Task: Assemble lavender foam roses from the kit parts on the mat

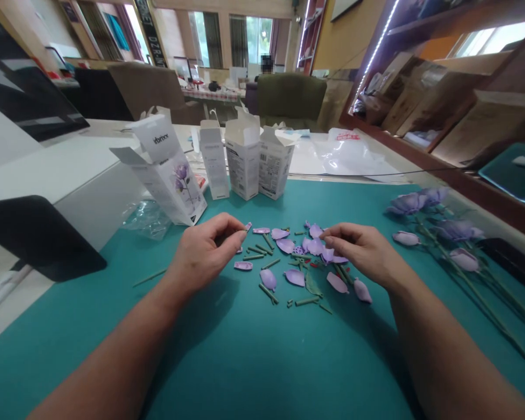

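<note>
- In the head view, the person's left hand (207,248) has thumb and forefinger pinched together on a small lilac piece (249,226), above the near-left side of the scattered parts.
- The right hand (363,251) reaches in from the right, thumb and forefinger close together at the lilac petals (315,247); I can't tell whether they grip one. The two hands are well apart.
- Between and below them, loose on the green mat (266,356), lie more petals, short green stem pieces (307,301) and a green leaf (313,284).
- Near the right hand there's a pale pink petal (336,283), with a lilac bud (362,290) just to its right.
- Over on the right, purple flowers (406,203) on long green stems lie across the mat, a dark object (514,259) beyond them.
- On the far left, an open white box (175,184) with a flower printed on it leans beside a crumpled clear bag (146,219).
- To its right stand a narrow box (214,163) and two wider boxes (244,160) (275,166), tops open.
- Farther right, clear plastic wrap (354,153) with red print lies on the white table (308,166); a green chair (293,96) stands behind.
</note>
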### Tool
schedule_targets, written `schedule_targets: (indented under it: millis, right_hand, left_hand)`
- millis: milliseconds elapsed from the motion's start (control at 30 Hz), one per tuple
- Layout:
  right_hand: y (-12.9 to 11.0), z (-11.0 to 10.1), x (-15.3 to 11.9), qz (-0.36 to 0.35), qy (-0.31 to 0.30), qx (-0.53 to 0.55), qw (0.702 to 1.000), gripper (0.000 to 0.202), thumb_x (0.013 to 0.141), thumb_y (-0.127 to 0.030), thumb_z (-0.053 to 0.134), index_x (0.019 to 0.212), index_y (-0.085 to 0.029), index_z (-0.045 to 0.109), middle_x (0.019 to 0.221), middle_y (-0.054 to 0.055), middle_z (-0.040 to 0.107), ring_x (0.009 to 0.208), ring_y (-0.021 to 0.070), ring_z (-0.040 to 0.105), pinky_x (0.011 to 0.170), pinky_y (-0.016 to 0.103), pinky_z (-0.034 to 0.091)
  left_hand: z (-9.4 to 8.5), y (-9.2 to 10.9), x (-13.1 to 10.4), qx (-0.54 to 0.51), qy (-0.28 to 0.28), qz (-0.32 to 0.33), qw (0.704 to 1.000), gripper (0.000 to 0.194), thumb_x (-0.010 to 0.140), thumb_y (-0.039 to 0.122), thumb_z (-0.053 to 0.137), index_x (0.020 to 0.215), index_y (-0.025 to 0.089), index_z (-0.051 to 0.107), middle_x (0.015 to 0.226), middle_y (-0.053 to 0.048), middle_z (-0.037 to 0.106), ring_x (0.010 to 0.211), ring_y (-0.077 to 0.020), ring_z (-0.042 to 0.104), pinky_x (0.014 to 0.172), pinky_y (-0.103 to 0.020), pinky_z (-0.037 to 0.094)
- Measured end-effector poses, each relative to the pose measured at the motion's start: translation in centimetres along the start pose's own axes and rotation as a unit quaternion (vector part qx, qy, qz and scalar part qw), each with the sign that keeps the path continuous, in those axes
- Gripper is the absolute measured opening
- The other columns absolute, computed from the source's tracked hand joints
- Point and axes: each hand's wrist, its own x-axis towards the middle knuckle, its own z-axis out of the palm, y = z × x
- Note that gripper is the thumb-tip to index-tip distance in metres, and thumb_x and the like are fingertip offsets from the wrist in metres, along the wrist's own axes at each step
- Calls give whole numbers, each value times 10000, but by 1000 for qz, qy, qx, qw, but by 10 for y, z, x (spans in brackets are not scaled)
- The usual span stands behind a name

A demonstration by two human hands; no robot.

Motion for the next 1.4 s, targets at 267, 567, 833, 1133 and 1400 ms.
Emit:
schedule_targets:
  millis: [267,567,833,1133,1400]
  right_hand:
    - [26,-5,2,-51,-4,-277,960,203,808,-189,501,840,-230,698,837,31,718,731,185,627,629,283,422]
    - [27,29,7,-100,-76,-334,934,230,886,-194,485,953,-224,703,939,67,678,861,204,615,670,281,420]
    - [11,33,58,-78,-72,-450,887,254,886,-196,485,958,-231,726,992,81,671,930,220,590,602,262,373]
    - [13,43,85,-72,-107,-439,889,166,697,-107,594,750,-201,721,899,80,704,818,198,614,583,248,379]
    - [-29,37,41,-87,-89,-177,976,69,753,-195,552,772,-200,619,677,-17,633,604,114,542,529,216,384]
  left_hand:
    - [2,-4,2,12,-8,-22,1000,214,817,371,528,813,191,642,675,1,665,566,-128,539,520,-233,400]
    - [5,-9,5,1,-15,-23,1000,204,812,366,527,811,192,634,668,3,665,535,-116,512,501,-228,387]
    - [8,-10,4,17,-24,-7,1000,191,824,346,525,789,187,625,626,24,627,544,-110,512,523,-220,388]
    - [11,-13,3,8,-51,17,999,185,842,335,514,786,190,615,623,33,617,543,-106,509,522,-214,376]
    - [13,-10,-1,-13,-60,51,997,144,850,270,507,787,182,603,605,45,596,518,-89,502,542,-205,389]
